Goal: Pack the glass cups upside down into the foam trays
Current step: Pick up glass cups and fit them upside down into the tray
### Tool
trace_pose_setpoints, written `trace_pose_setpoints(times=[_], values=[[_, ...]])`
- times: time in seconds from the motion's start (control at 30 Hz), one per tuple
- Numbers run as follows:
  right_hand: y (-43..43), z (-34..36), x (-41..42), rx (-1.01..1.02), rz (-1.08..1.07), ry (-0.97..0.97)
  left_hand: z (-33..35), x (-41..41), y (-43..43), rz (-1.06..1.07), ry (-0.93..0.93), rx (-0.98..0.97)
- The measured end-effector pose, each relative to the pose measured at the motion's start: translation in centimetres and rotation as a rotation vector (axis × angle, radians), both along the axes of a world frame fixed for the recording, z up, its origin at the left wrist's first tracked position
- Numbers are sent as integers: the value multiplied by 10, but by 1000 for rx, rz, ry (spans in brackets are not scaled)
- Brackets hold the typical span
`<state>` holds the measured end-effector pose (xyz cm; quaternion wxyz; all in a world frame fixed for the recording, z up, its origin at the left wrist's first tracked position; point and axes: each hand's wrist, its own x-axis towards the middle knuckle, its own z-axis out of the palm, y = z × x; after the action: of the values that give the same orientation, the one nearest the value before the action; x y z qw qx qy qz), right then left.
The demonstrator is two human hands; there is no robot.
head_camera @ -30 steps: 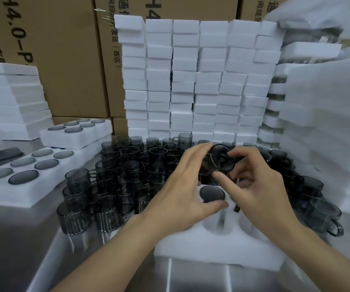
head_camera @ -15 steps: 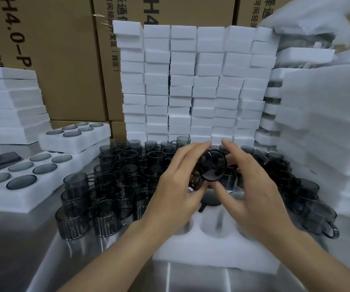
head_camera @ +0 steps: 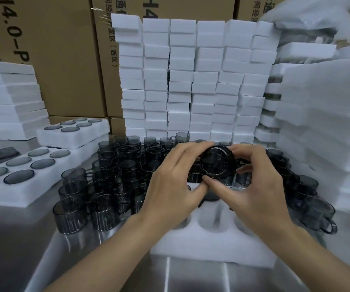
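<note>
Holding one dark glass cup (head_camera: 218,163) in the middle of the frame with both hands: gripped on its left by the curled fingers of the left hand (head_camera: 170,184) and on its right by those of the right hand (head_camera: 260,192), thumbs touching just under it. Held just above a white foam tray (head_camera: 212,247) on the shiny tabletop (head_camera: 22,239), at the bottom middle. Crowded on the left by many more cups (head_camera: 111,171), with full trays (head_camera: 22,186) at far left and foam piles (head_camera: 191,81) and brown boxes (head_camera: 64,60) along the top.
</note>
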<state>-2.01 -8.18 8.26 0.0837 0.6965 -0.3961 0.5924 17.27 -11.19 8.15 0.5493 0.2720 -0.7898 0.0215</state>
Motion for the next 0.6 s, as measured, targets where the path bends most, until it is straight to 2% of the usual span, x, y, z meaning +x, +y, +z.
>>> trace_pose_setpoints(times=[0.2,0.3,0.4,0.6], values=[[-3,0,0,-57,32,120,-1,-1,-1,19,9,-101],[-3,1,-3,-38,33,173,-2,-1,-3,2,35,-81],[-2,2,-3,-27,30,188,-3,-1,-4,-13,59,-60],[-3,2,-2,-137,-37,159,-2,1,-4,-9,110,-84]])
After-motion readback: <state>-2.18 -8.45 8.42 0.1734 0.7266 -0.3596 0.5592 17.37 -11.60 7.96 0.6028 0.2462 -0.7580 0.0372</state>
